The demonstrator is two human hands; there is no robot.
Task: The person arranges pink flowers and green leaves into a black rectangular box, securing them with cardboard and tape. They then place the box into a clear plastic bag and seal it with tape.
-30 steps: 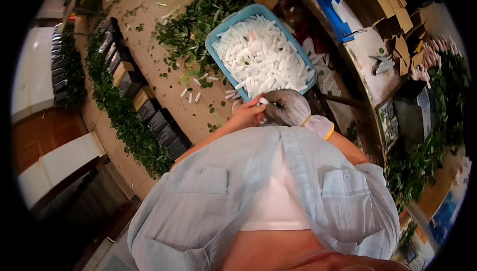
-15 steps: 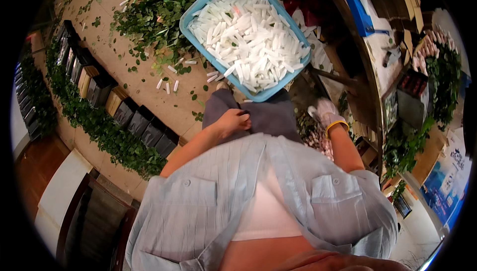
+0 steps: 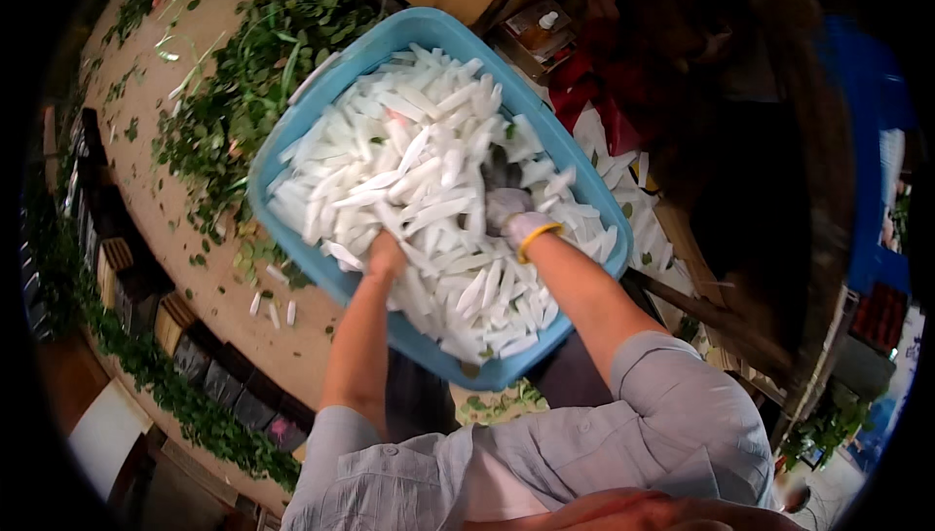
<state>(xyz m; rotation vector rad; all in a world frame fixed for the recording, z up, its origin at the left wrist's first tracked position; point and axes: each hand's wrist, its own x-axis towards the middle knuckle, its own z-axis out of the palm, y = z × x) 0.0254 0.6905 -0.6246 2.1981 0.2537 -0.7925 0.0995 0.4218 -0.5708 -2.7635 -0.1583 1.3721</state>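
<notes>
Small white elongated pieces (image 3: 414, 180), soft-looking and sleeve-like, fill a light blue plastic tub (image 3: 604, 209) in front of me. My left hand (image 3: 386, 254) is sunk into the near left part of the heap. Only its wrist and back show; the fingers are buried. My right hand (image 3: 508, 209), in a pale glove with a yellow band (image 3: 538, 235) at the wrist, reaches into a dip on the right of the heap. Its fingers are mostly covered by the pieces, so I cannot tell what they hold.
Cut leafy stems (image 3: 263, 73) are piled on the floor left of the tub. Along the left stand dark upright boxes (image 3: 224, 380) edged with leaves. A wooden beam (image 3: 721, 326) and dark red cloth (image 3: 614, 93) lie to the right. Several white pieces are scattered on the floor.
Both hands have moved from near my lap and right side into the heap in the tub. My view has shifted, and the tub appears larger and lower.
</notes>
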